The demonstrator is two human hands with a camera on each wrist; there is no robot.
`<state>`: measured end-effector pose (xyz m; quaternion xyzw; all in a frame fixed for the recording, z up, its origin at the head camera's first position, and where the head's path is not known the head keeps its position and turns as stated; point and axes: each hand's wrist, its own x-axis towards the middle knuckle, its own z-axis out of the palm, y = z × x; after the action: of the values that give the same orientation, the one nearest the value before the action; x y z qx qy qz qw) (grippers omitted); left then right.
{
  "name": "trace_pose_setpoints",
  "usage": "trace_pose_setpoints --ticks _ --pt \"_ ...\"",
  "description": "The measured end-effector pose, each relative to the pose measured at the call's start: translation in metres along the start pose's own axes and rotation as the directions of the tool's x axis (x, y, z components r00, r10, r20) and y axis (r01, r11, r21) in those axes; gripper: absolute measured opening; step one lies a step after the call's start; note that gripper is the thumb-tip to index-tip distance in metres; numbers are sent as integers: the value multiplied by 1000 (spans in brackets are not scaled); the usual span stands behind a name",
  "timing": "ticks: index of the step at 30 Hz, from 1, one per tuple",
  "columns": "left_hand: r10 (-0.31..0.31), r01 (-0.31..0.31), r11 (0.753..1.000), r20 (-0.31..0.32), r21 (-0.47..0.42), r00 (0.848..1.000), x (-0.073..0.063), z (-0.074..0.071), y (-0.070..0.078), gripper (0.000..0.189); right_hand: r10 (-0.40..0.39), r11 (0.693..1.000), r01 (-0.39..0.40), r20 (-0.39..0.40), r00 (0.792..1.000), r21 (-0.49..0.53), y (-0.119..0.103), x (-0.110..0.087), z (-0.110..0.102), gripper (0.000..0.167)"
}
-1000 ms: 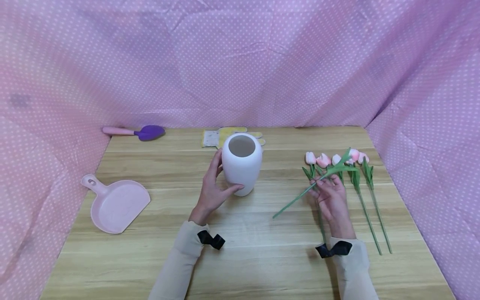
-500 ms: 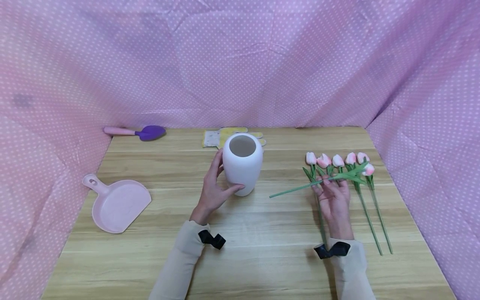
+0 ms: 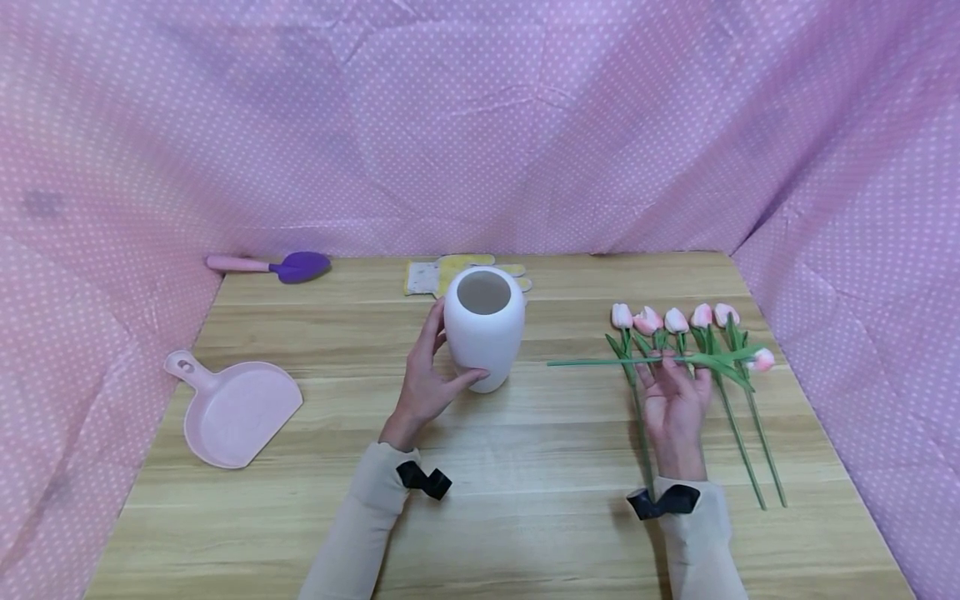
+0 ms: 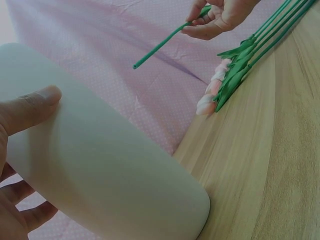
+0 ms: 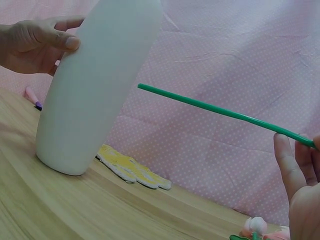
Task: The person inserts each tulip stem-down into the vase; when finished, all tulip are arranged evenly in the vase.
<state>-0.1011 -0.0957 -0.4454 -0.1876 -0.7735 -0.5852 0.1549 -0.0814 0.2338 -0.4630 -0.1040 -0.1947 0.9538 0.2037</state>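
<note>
A white vase (image 3: 487, 342) stands on the table with its round mouth upward. My left hand (image 3: 429, 383) holds its left side, thumb across the front, as the left wrist view also shows. To the right, my right hand (image 3: 675, 408) pinches an artificial tulip (image 3: 761, 360) by its green stem. The tulip lies level in the air, its pink bloom to the right and its bare stem end (image 5: 150, 89) toward the vase. Below and behind it, several more pink tulips (image 3: 701, 317) lie side by side on the table, some stems partly hidden by the hand.
Behind the vase lies a yellow and white glove (image 3: 423, 277). A purple trowel (image 3: 302, 267) with a pink handle is at the back left, and a pink dustpan (image 3: 242, 414) on the left side. Pink dotted cloth (image 3: 480, 125) surrounds the wooden table (image 3: 525, 525).
The held tulip has swung round from a slant to level, its bloom moving right and downward into sight. The left hand and the vase have stayed in place.
</note>
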Motion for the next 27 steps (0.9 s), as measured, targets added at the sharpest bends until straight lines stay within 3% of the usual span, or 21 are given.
trace_pose_setpoints --ticks 3,11,16,21,27 --pt "3 -3 1000 -1 2 1000 0 0 -1 111 -14 1000 14 -6 1000 -9 -1 1 2 33" --pt "-1 1 1000 -1 -7 1000 0 0 1 111 -41 999 41 -17 999 -24 -5 3 11 21" --pt "2 -2 1000 -1 -11 1000 0 -1 1 111 -50 999 50 -18 999 -4 -9 3 19 28" --pt "6 -6 1000 -2 -17 1000 0 -1 0 111 -62 998 61 42 997 12 -11 3 27 36" --pt "17 -17 1000 -2 -8 1000 0 0 0 111 -76 997 75 87 993 12 -12 3 39 30"
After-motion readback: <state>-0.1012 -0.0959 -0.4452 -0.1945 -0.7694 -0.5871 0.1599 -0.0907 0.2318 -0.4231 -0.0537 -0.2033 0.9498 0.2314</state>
